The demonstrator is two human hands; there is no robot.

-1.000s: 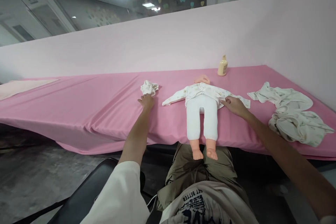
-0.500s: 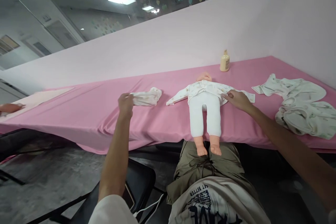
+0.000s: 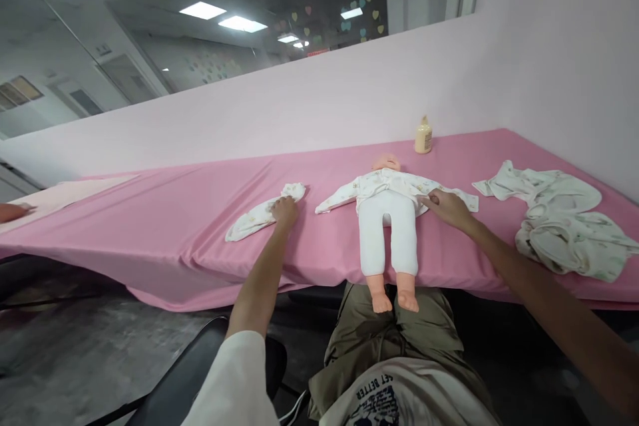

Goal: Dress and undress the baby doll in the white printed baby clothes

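Observation:
A baby doll (image 3: 388, 233) in white leggings lies on its back on the pink-covered table, bare feet over the near edge. It wears a white patterned baby shirt (image 3: 372, 184), sleeves spread to both sides. My right hand (image 3: 449, 208) is closed, pinching the shirt's lower edge at the doll's right-hand side in the view. To the left, a narrow, folded white patterned baby garment (image 3: 252, 219) lies slantwise on the cloth. My left hand (image 3: 285, 210) rests on its upper part with fingers curled onto the fabric; the fingertips are partly hidden.
A cream pump bottle (image 3: 423, 138) stands behind the doll, near the wall. More crumpled baby clothes (image 3: 574, 226) lie at the right end of the pink tablecloth (image 3: 164, 213). Part of another doll (image 3: 12, 212) shows at the far left. A black chair (image 3: 190, 366) stands below my left arm.
My left hand has moved right, from the folded garment's left end to its upper part. That left end now lies lower on the table. My right hand keeps hold of the shirt's edge.

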